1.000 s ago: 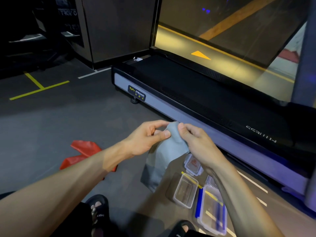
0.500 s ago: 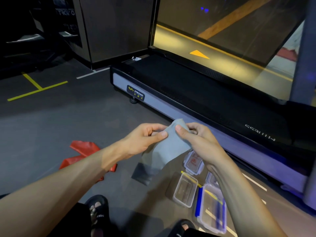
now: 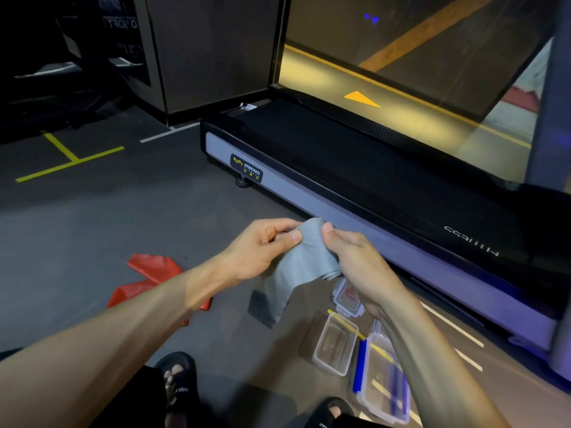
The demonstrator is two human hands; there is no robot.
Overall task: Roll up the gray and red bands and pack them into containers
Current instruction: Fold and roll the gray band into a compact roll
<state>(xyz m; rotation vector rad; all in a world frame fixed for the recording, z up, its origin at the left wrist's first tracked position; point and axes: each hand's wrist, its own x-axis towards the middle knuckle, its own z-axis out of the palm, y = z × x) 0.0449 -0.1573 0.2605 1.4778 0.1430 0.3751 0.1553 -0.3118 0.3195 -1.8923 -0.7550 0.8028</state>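
Dark gym floor (image 3: 92, 230) beside a treadmill (image 3: 355, 193); my left hand (image 3: 262, 251) and right hand (image 3: 352, 261) each pinch the gray band (image 3: 306, 257) top at twelve o'clock. Its hanging tail has shortened since a second ago, so rolling advances. Red band (image 3: 148, 276) waits at nine, containers (image 3: 336, 344) at five

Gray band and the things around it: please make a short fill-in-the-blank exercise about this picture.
1. Both hands pinch the ____ band.
2. The red band lies on the ____.
3. The small clear container on the floor has no ____ on it.
4. The left hand and right hand hold the band's ____ end.

Answers: gray; floor; lid; upper
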